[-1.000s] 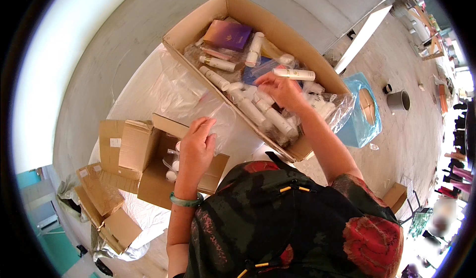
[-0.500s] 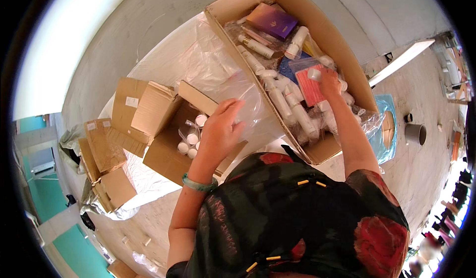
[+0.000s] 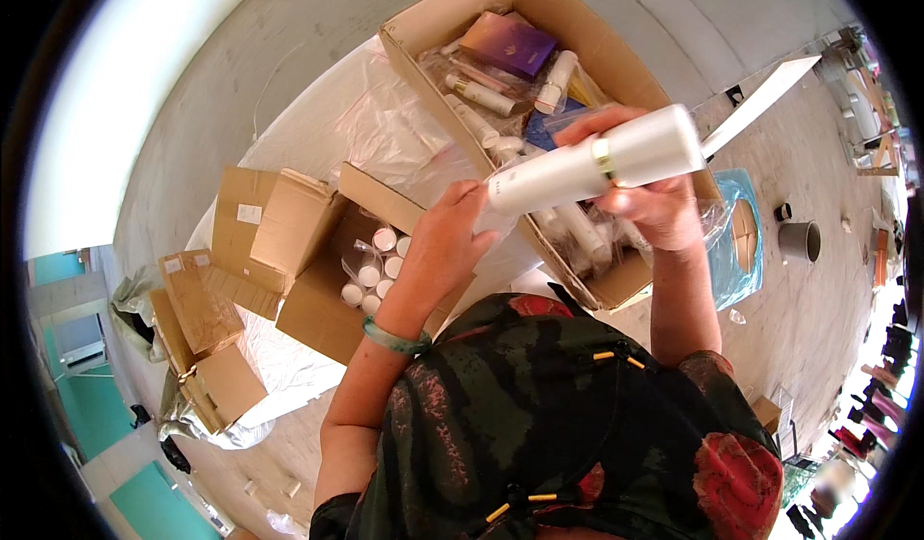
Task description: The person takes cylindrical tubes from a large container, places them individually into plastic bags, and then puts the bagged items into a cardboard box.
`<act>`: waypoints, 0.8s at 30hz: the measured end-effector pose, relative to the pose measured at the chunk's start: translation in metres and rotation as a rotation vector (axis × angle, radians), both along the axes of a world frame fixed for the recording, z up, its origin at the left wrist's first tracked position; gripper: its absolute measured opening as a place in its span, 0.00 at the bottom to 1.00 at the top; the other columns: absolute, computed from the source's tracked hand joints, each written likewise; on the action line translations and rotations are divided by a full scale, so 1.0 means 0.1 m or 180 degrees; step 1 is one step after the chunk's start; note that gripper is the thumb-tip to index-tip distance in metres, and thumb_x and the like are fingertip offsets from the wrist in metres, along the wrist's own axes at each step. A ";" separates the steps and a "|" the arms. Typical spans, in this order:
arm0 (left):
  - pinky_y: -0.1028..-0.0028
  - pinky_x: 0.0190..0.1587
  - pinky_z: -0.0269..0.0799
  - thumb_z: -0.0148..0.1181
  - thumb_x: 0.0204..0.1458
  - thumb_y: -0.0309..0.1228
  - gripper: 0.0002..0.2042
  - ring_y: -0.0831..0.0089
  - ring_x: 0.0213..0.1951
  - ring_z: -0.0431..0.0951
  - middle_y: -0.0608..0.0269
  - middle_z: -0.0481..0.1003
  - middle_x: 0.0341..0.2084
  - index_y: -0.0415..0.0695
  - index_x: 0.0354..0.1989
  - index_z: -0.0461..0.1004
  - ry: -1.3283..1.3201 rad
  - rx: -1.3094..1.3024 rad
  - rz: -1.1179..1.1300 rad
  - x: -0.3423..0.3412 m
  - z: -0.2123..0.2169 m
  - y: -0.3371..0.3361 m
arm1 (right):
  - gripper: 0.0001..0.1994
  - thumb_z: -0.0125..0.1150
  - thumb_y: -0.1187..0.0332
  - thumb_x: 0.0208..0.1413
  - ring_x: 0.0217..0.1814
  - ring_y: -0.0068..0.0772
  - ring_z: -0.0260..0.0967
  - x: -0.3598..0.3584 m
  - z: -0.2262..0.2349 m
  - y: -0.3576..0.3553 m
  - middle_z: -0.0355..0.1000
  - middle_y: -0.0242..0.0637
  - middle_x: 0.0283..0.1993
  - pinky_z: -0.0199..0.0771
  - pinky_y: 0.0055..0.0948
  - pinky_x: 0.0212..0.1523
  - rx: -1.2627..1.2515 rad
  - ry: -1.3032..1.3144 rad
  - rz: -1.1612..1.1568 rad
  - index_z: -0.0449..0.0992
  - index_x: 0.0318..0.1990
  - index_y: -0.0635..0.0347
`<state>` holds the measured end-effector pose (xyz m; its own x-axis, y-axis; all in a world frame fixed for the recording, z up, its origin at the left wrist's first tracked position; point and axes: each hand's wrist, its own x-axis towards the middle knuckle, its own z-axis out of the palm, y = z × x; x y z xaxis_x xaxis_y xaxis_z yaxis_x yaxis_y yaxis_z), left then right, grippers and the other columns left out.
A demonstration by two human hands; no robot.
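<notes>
My right hand point(image 3: 654, 208) is closed around a white bottle point(image 3: 587, 165) with a gold band and a white cap. The bottle lies nearly level in front of me, its cap end pointing right. Beside the bottle's base, my left hand point(image 3: 448, 242) is half-cupped, thumb and fingers apart. Clear plastic shows between that hand and the base; whether the fingers touch it I cannot tell. Under the bottle stands a large open carton point(image 3: 438, 78) of wrapped white bottles and a purple-orange box point(image 3: 510, 44). A smaller open carton point(image 3: 318, 309) holds several upright items with white tops point(image 3: 385, 240).
Flattened or open cardboard boxes point(image 3: 202, 299) lie at the left. Clear plastic bags point(image 3: 414, 116) cover the white-topped table between wall and cartons. Right of the large carton is a blue plastic-lined box point(image 3: 741, 242), and a grey bin point(image 3: 799, 240) stands on the floor.
My right hand has come up out of the large carton and toward me with the white bottle. My left hand has shifted slightly right, to the bottle's base.
</notes>
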<state>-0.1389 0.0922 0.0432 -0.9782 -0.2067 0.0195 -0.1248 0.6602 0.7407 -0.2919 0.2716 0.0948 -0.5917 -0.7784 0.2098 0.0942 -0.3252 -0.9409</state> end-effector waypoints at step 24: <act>0.82 0.26 0.65 0.61 0.40 0.19 0.25 0.84 0.24 0.67 0.61 0.68 0.48 0.39 0.52 0.68 -0.0021 0.1507 -0.0102 0.28 0.09 0.06 | 0.26 0.70 0.73 0.38 0.61 0.41 0.57 0.68 -0.59 -0.16 0.60 0.41 0.58 0.60 0.36 0.58 0.1166 0.1857 -0.0244 0.69 0.49 0.53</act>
